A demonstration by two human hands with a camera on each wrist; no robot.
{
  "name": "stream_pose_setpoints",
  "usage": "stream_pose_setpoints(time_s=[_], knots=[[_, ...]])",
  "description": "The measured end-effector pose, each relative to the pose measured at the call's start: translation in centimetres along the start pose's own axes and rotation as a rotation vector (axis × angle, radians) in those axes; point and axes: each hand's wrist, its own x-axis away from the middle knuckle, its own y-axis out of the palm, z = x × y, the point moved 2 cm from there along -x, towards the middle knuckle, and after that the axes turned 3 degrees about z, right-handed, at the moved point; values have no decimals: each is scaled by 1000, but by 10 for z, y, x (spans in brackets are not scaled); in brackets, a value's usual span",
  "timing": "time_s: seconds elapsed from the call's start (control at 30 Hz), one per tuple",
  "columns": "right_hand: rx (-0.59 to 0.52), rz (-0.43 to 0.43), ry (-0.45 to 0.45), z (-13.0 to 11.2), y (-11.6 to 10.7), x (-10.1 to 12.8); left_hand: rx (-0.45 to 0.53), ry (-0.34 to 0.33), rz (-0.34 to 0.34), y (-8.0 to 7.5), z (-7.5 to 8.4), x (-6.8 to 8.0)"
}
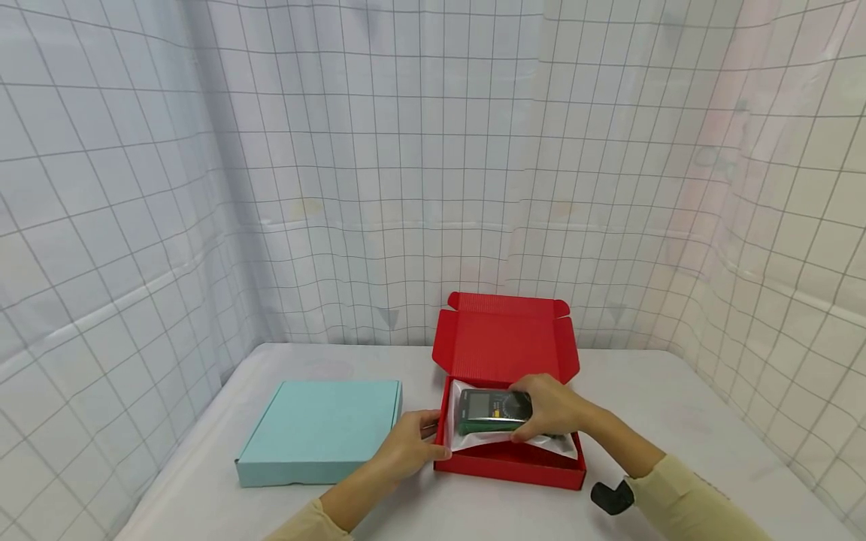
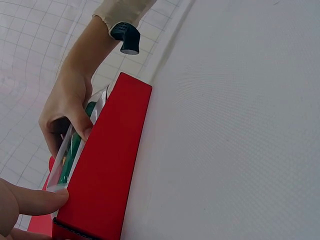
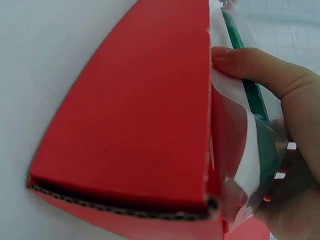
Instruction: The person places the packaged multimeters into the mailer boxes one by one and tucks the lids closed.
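A red cardboard box [image 1: 510,471] stands with its lid raised at the back. Partly inside it lies a multimeter [image 1: 479,406], dark with a green edge, in a clear plastic bag [image 1: 464,442] with a white backing. From above, my right hand [image 1: 549,408] grips the bagged multimeter, thumb on the near side and fingers over the far side. Its thumb presses the bag beside the box's front wall in the right wrist view. My left hand [image 1: 408,445] holds the box's front left corner, the thumb [image 2: 46,201] on the front edge; its other fingers are partly hidden.
To the left, a closed light blue box [image 1: 323,422] lies flat beside the red one. Both boxes are on a white-covered table [image 1: 643,406]. Grid-patterned white curtains [image 1: 379,165] enclose the back and sides. A black wrist-worn device [image 1: 612,497] is at the right sleeve.
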Motion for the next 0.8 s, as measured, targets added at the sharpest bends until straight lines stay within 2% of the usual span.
stream_pose_setpoints(time_s=[0.33, 0.8], knots=[[8, 31, 0, -2, 7, 1, -24, -2, 10, 0, 0, 0], [4, 45, 47, 0, 16, 7, -26, -10, 19, 0, 0, 0]])
